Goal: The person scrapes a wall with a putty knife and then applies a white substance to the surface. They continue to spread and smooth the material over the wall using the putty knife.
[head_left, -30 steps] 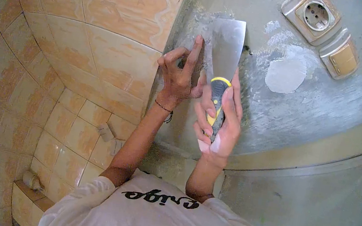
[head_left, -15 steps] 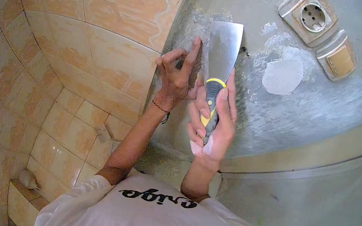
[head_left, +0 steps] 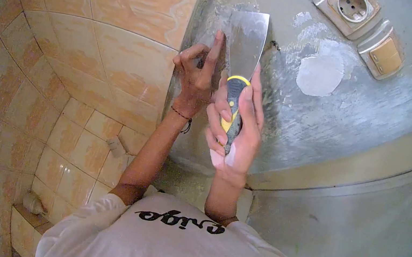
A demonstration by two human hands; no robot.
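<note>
My right hand (head_left: 246, 130) is wrapped around the black and yellow handle of a putty knife (head_left: 247, 40). Its wide metal blade points up the view and overlaps the grey wall. White residue marks the heel of this hand. Just left of the blade is my left hand (head_left: 196, 75), its index finger stretched along the wall and the other fingers bent. A dark cord bracelet circles that wrist. Right of the blade, a round white filler patch (head_left: 320, 75) sits on the grey wall (head_left: 349, 120), with paler smears around it.
A power socket (head_left: 353, 6) and a light switch (head_left: 384, 54) are mounted at upper right. Orange-patterned tiles (head_left: 125, 55) cover the wall on the left. A small dark hole (head_left: 275, 45) shows near the blade. A ledge (head_left: 347, 163) runs below the grey wall.
The whole view has shifted slightly. The putty knife and both hands sit a little farther up and left, the blade moving slightly left against the wall. Both hands keep their shape.
</note>
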